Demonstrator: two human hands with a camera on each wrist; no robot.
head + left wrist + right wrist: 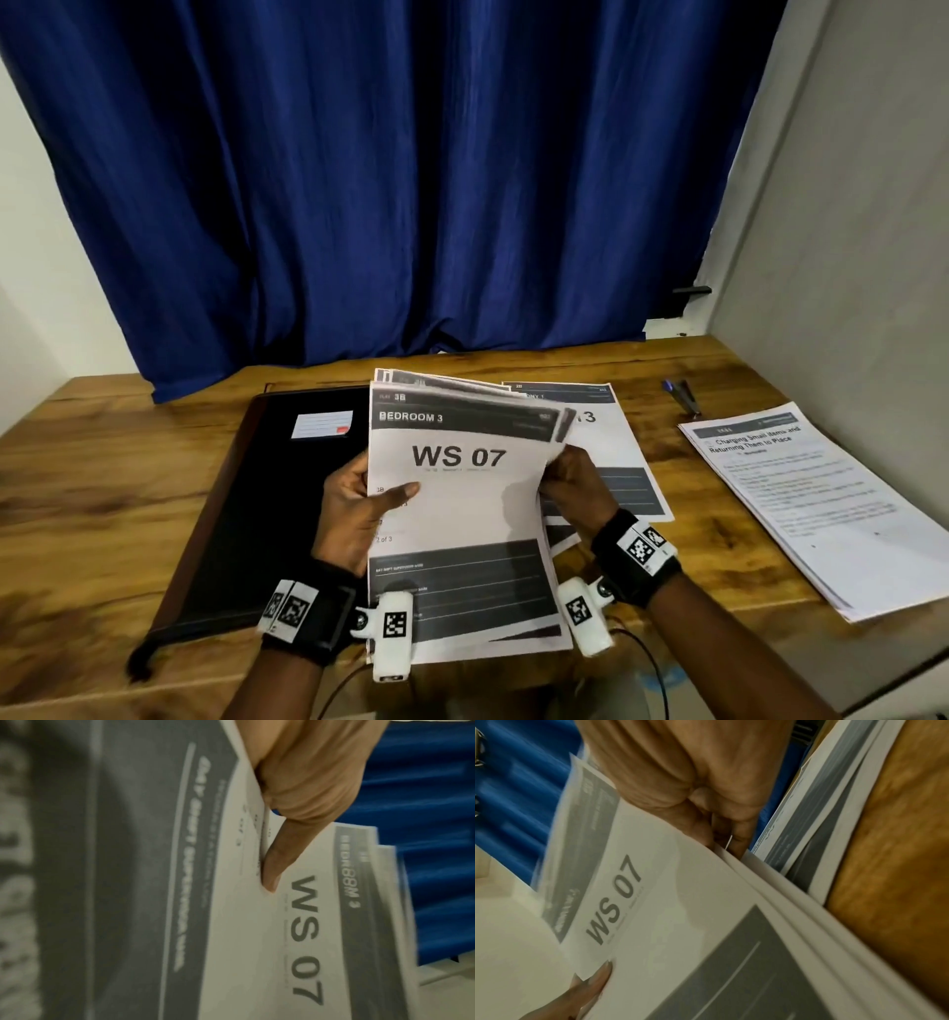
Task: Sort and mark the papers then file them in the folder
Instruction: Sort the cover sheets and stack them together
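Papers [462,514] headed "BEDROOM 3" and "WS 07" are held as a stack above the wooden table [102,488] in the head view, the left hand [354,509] gripping the left edge with its thumb laid across the top sheet and the right hand [572,480] pinching the right edge, where the upper sheets curl up. To the left, partly under the stack, lies a closed black folder [257,503] with a small white label [322,424]. Behind the right hand more printed sheets [606,452] lie flat on the table, largely covered by the stack. Well to the right sits a separate sheaf of text pages [806,503], and beyond it a small dark stapler [683,398] with a blue part. A blue curtain [385,180] hangs behind the table. In the left wrist view, the left hand [303,780] clasps the papers [257,943], its thumb [277,862] pressing flat beside the "WS 07" print, the curtain [437,862] beyond. In the right wrist view, the right hand [680,780] has its fingers curled over the papers' [680,923] edge, several sheet edges fanned below; the left thumb tip [598,977] shows at the lower left, the printed sheets [821,821] and the table [898,862] to the right.
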